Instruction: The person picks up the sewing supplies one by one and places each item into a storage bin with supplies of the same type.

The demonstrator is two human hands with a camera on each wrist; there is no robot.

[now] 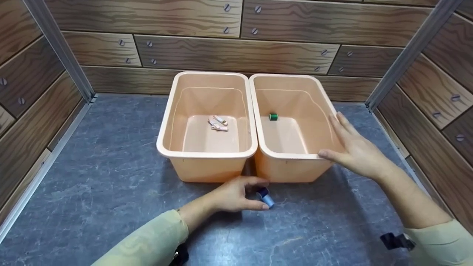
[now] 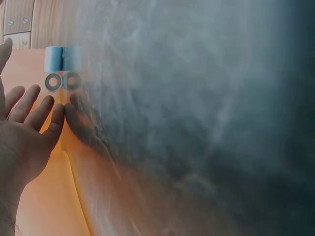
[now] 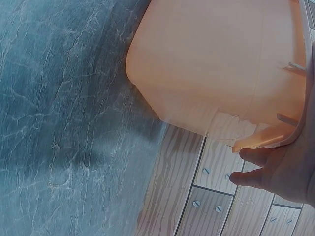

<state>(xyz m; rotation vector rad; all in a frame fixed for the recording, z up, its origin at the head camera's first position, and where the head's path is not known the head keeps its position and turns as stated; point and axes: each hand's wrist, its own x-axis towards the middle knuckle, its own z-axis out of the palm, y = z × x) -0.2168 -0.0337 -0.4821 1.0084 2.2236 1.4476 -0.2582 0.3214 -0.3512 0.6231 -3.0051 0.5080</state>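
My left hand [image 1: 236,194] is low over the table in front of the bins, thumb and fingers spread around a dark blue thread spool [image 1: 263,192] and a light blue thread spool [image 1: 268,200]. In the left wrist view, its loosely bent fingers [image 2: 37,113] stay apart from the light blue spool [image 2: 53,59], beside which the other spool [image 2: 53,82] shows its round end. My right hand [image 1: 356,151] rests on the right bin's [image 1: 292,155] rim at the near right corner, fingers extended along the side. Inside that bin lies a green thread spool [image 1: 273,117].
Pressed close to the right bin is the left bin [image 1: 207,154], also peach-coloured, with several small clothespins [image 1: 218,123] on its floor. Both stand on a dark marbled table [image 1: 111,166]. Wood-patterned walls [image 1: 236,51] enclose the back and sides.
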